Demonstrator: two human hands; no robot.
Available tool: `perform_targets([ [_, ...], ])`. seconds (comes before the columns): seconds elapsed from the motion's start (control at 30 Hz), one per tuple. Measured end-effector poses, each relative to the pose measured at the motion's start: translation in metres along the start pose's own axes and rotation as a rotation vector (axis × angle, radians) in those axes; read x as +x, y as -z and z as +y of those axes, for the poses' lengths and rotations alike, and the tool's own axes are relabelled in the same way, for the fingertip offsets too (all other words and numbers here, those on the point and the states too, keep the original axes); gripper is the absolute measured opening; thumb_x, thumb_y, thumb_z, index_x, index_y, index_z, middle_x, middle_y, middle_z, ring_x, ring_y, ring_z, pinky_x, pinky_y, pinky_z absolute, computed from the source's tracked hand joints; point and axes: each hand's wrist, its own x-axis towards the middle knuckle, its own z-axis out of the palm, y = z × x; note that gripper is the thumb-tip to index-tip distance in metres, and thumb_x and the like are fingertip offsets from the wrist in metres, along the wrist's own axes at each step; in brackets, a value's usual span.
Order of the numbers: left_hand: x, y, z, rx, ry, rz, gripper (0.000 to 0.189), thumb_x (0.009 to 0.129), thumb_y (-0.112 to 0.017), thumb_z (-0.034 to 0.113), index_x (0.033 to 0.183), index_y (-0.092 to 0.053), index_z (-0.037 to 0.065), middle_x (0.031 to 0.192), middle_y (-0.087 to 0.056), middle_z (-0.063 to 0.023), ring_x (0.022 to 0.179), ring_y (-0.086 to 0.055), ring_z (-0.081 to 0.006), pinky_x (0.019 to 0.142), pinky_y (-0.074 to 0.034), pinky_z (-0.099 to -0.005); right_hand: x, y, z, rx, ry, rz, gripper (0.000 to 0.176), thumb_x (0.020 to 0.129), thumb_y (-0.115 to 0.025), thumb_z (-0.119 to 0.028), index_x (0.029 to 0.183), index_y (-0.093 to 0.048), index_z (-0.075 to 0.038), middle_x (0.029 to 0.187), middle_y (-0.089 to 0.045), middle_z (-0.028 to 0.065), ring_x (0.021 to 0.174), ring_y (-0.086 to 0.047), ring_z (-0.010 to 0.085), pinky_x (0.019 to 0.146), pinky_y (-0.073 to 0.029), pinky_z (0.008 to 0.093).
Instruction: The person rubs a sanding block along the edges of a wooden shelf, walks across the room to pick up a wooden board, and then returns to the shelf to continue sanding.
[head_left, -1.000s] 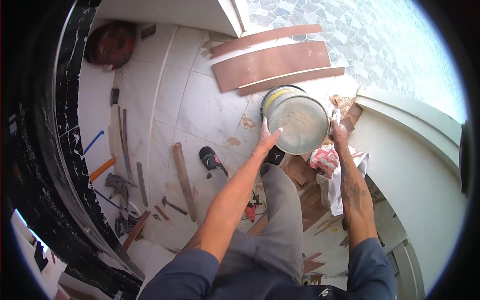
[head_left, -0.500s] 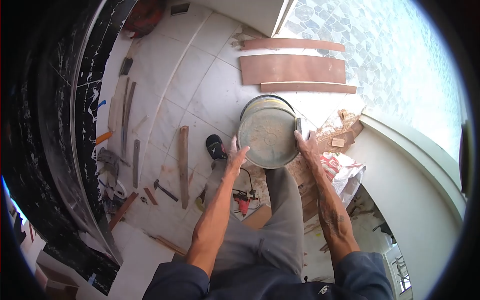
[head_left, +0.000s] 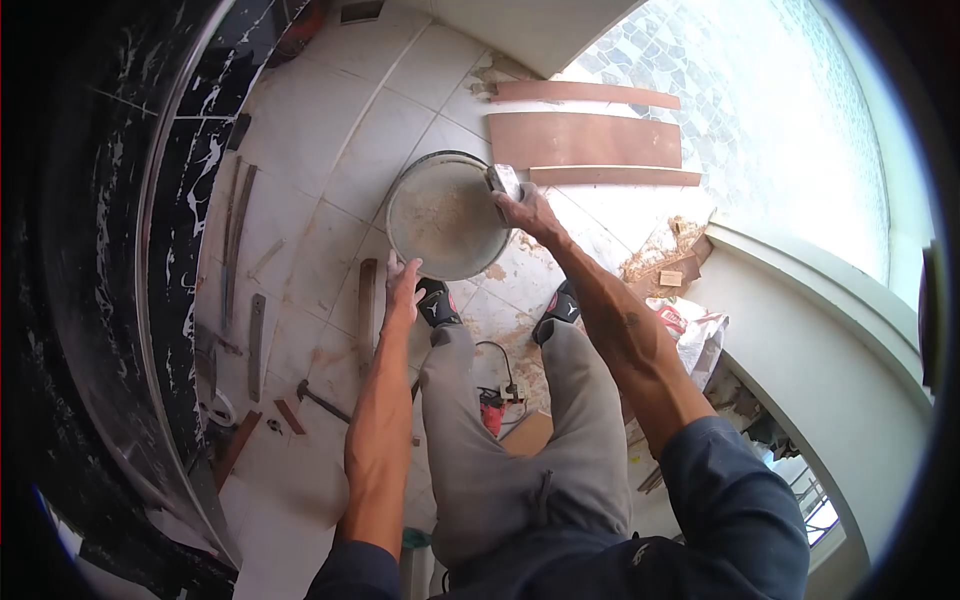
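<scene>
A round bucket (head_left: 446, 222) is in front of me, its pale, dusty round face turned toward me. My left hand (head_left: 402, 290) is at the bucket's lower left edge, with thumb and fingers spread apart and fingertips right by the rim. At the opposite upper right edge, my right hand (head_left: 527, 212) is closed around a small pale, flat block-like piece (head_left: 504, 181). That piece overlaps the bucket's rim in this view, and its kind does not show.
Reddish-brown boards (head_left: 585, 140) lie on the tiles beyond the bucket. To the left are a hammer (head_left: 322, 401) and wooden strips (head_left: 257, 345). A red power tool (head_left: 491, 411) lies between my legs. A plastic bag (head_left: 703, 338) and wood shavings (head_left: 655, 250) are at the right.
The bucket has moved left and away from my body, and its side no longer shows. Both hands have shifted left with it; the left hand's fingers have spread. My feet show more fully.
</scene>
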Motion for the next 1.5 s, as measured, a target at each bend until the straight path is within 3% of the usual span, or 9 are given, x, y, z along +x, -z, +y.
perform_targets([
  [0.17, -0.049, 0.008, 0.023, 0.061, -0.148, -0.003, 0.087, 0.093, -0.067, 0.032, 0.158, -0.018, 0.0, 0.157, -0.036, -0.0253, 0.144, -0.039, -0.035, 0.116, -0.033, -0.0469, -0.106, 0.023, -0.094, 0.729, -0.066, -0.124, 0.055, 0.092, -0.067, -0.04, 0.119, -0.059, 0.007, 0.102, -0.069, 0.0185, 0.093, -0.069, 0.0279, 0.083, -0.055, 0.0418],
  [0.2, -0.066, 0.012, 0.032, 0.081, -0.244, -0.102, 0.09, 0.094, -0.069, 0.044, 0.159, -0.02, 0.006, 0.154, -0.043, -0.0191, 0.138, -0.046, -0.0344, 0.112, -0.035, -0.0552, -0.133, 0.026, -0.115, 0.94, -0.101, -0.151, 0.051, 0.094, -0.066, -0.038, 0.119, -0.06, 0.005, 0.102, -0.069, 0.0167, 0.095, -0.068, 0.0269, 0.084, -0.055, 0.0422],
  [0.6, -0.388, 0.061, 0.292, -0.138, -0.762, -0.538, 0.054, 0.097, -0.069, 0.018, 0.142, -0.048, -0.003, 0.116, -0.063, -0.0092, 0.097, -0.061, -0.0115, 0.086, -0.052, -0.0278, -0.351, -0.008, -0.365, 1.399, 0.051, -1.144, 0.057, 0.1, -0.053, -0.049, 0.134, -0.051, -0.003, 0.108, -0.061, 0.0158, 0.085, -0.056, 0.0225, 0.071, -0.046, 0.0352],
  [0.87, -0.458, 0.085, 0.374, 0.076, -0.873, -0.435, 0.055, 0.089, -0.079, 0.02, 0.135, -0.057, 0.0, 0.114, -0.066, -0.0069, 0.101, -0.062, -0.0116, 0.087, -0.051, -0.0275, -0.404, 0.031, -0.454, 0.778, 0.438, -0.742, 0.064, 0.1, -0.058, -0.047, 0.135, -0.051, 0.006, 0.121, -0.065, 0.0197, 0.104, -0.069, 0.0287, 0.08, -0.057, 0.0373],
  [1.0, -0.492, 0.075, 0.438, 0.146, -1.005, -0.371, 0.051, 0.091, -0.076, 0.018, 0.135, -0.057, 0.0, 0.115, -0.067, -0.0081, 0.103, -0.063, -0.0123, 0.088, -0.054, -0.0291, -0.411, 0.05, -0.525, 0.708, 0.542, -0.639, 0.058, 0.102, -0.056, -0.041, 0.136, -0.05, 0.005, 0.113, -0.067, 0.0182, 0.095, -0.068, 0.0259, 0.076, -0.057, 0.0358],
  [1.17, -0.544, 0.079, 0.599, 0.548, -1.524, -0.034, 0.056, 0.092, -0.076, 0.022, 0.139, -0.054, 0.004, 0.123, -0.068, -0.0141, 0.115, -0.065, -0.0217, 0.1, -0.051, -0.0387, -0.359, 0.093, -0.644, 0.725, 0.756, -0.752, 0.058, 0.103, -0.054, -0.041, 0.138, -0.047, 0.005, 0.11, -0.067, 0.0188, 0.092, -0.067, 0.0233, 0.073, -0.057, 0.0352],
  [1.33, -0.673, 0.111, 0.819, 0.788, -2.113, 0.899, 0.043, 0.091, -0.073, 0.015, 0.13, -0.061, 0.002, 0.122, -0.066, -0.0185, 0.116, -0.063, -0.0313, 0.1, -0.049, -0.0401, -0.347, 0.155, -0.747, 0.807, 0.753, -0.691, 0.061, 0.102, -0.052, -0.047, 0.135, -0.046, 0.004, 0.103, -0.065, 0.0209, 0.083, -0.065, 0.0234, 0.065, -0.054, 0.0365],
  [1.43, -0.717, 0.139, 0.932, 1.031, -2.094, 1.397, 0.047, 0.092, -0.07, 0.018, 0.135, -0.057, 0.003, 0.137, -0.057, -0.0153, 0.125, -0.055, -0.0345, 0.105, -0.045, -0.0435, -0.345, 0.189, -0.785, 0.811, 0.707, -0.703, 0.06, 0.104, -0.048, -0.047, 0.138, -0.045, 0.003, 0.105, -0.066, 0.0184, 0.084, -0.066, 0.0213, 0.067, -0.055, 0.035],
  [1.5, -0.72, 0.156, 0.977, 1.144, -1.998, 1.442, 0.056, 0.088, -0.071, 0.018, 0.137, -0.053, -0.002, 0.137, -0.055, -0.0182, 0.127, -0.052, -0.0345, 0.107, -0.043, -0.0454, -0.354, 0.204, -0.817, 0.77, 0.736, -0.702, 0.06, 0.104, -0.047, -0.048, 0.137, -0.047, 0.002, 0.104, -0.066, 0.0169, 0.084, -0.066, 0.0205, 0.067, -0.055, 0.0347],
])
